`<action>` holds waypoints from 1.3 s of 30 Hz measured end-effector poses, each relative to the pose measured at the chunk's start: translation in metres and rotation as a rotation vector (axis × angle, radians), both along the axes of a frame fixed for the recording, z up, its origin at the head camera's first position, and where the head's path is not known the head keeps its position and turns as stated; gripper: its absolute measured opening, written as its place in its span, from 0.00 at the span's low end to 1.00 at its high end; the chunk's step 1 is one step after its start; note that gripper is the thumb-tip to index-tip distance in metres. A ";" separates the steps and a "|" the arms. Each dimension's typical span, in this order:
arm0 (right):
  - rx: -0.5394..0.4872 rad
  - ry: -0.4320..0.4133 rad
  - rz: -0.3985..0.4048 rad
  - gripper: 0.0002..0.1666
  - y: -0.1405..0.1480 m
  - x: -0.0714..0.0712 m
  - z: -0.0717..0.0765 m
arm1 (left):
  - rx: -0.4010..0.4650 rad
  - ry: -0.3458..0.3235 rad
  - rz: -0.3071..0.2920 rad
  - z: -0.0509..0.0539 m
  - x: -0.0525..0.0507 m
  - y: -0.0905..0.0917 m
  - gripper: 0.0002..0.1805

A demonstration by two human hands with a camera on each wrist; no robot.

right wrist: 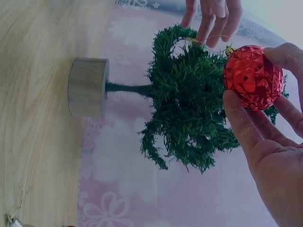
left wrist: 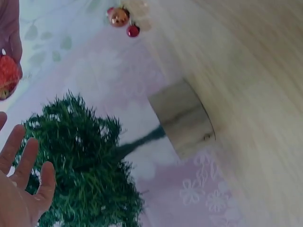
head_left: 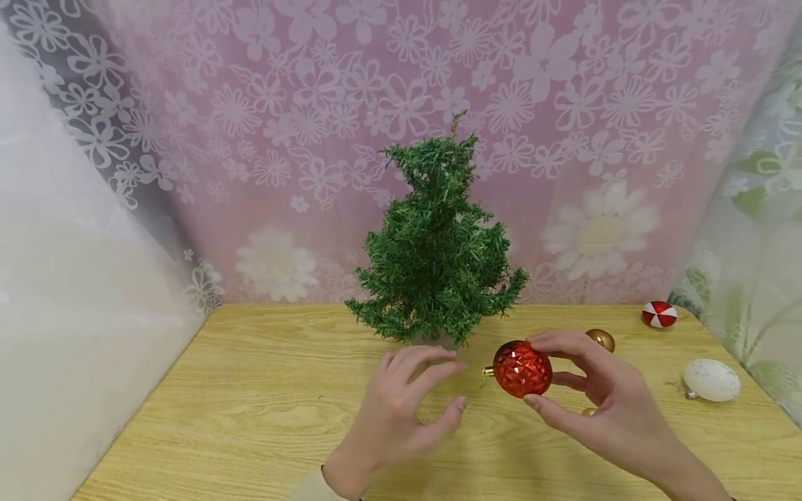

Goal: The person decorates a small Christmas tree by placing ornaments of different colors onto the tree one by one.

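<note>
My right hand (head_left: 610, 403) pinches a shiny red faceted Christmas bauble (head_left: 523, 369) between thumb and fingers, its gold cap turned left. From the cap a thin gold thread loop (right wrist: 215, 37) reaches toward the left hand's fingers in the right wrist view. Just left of the bauble, my left hand (head_left: 401, 410) has its fingers spread and loosely bent; in the head view it is apart from the bauble. Whether its fingertips touch the thread I cannot tell. Behind both hands stands a small green artificial tree (head_left: 438, 243) on a round wooden base (right wrist: 88, 87).
On the right of the wooden table (head_left: 250, 390) lie a red-and-white bauble (head_left: 660, 314), a gold bauble (head_left: 600, 339) and a white speckled bauble (head_left: 711, 380). Another small gold piece (head_left: 589, 412) shows partly behind the right hand. A pink floral curtain (head_left: 301, 139) hangs behind the table.
</note>
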State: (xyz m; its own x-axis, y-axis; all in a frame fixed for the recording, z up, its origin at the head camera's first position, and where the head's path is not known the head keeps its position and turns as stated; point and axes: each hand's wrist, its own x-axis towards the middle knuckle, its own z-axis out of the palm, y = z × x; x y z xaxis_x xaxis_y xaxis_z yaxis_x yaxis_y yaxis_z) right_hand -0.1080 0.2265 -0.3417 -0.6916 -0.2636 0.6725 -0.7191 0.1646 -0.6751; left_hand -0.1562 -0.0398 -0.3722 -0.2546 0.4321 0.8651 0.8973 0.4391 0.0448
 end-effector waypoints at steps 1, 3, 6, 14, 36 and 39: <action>-0.015 0.015 0.026 0.41 -0.001 -0.001 -0.001 | 0.002 -0.011 -0.001 -0.001 0.001 0.002 0.16; -0.025 0.022 0.048 0.41 -0.003 -0.001 -0.002 | 0.005 -0.037 0.004 -0.002 0.003 0.004 0.15; -0.019 0.019 0.048 0.41 -0.005 -0.001 -0.002 | 0.012 -0.069 0.020 -0.004 0.005 0.006 0.15; 0.030 -0.043 0.001 0.41 -0.010 0.003 -0.001 | 0.048 -0.091 0.038 -0.006 0.007 0.012 0.09; 0.162 -0.023 -0.009 0.39 -0.011 -0.001 -0.007 | -0.026 0.386 0.256 -0.005 -0.001 0.001 0.09; 0.215 -0.072 -0.033 0.40 -0.013 0.000 -0.008 | -0.020 0.400 0.260 -0.005 -0.002 0.001 0.09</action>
